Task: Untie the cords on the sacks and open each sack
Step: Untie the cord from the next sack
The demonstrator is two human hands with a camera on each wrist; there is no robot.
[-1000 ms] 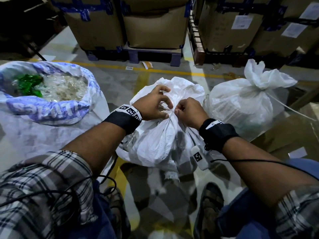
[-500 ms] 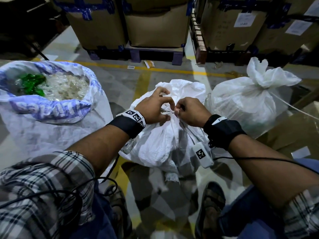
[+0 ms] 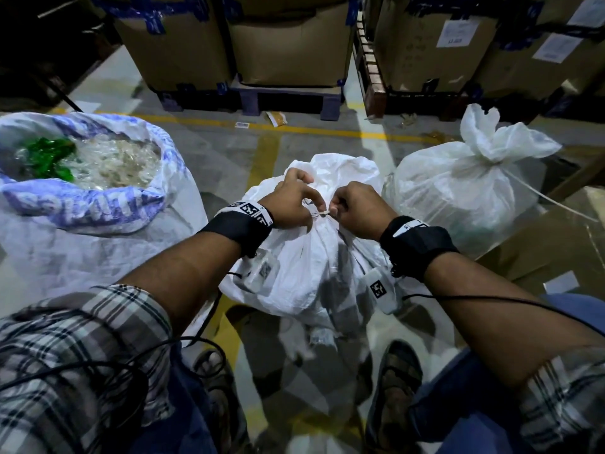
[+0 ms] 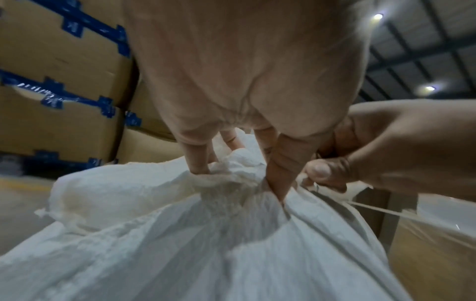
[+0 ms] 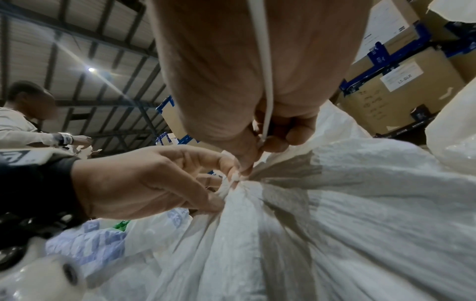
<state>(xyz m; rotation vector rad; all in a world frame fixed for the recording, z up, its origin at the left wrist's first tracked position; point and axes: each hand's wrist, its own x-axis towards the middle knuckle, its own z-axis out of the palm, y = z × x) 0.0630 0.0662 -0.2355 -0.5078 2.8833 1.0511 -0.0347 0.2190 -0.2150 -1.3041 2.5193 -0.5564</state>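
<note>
I have both hands at the gathered neck of the middle sack [image 3: 304, 257], which stands on the floor between my knees. My left hand [image 3: 289, 204] pinches the bunched fabric just above the knot, I judge to steady it. My right hand [image 3: 358, 208] is curled round the cord [image 5: 266, 85] and pinches it right at the knot, I think to work it loose. The tied sack [image 3: 465, 188] waits beyond my right hand; the open sack [image 3: 98, 204] sits outside my left.
</note>
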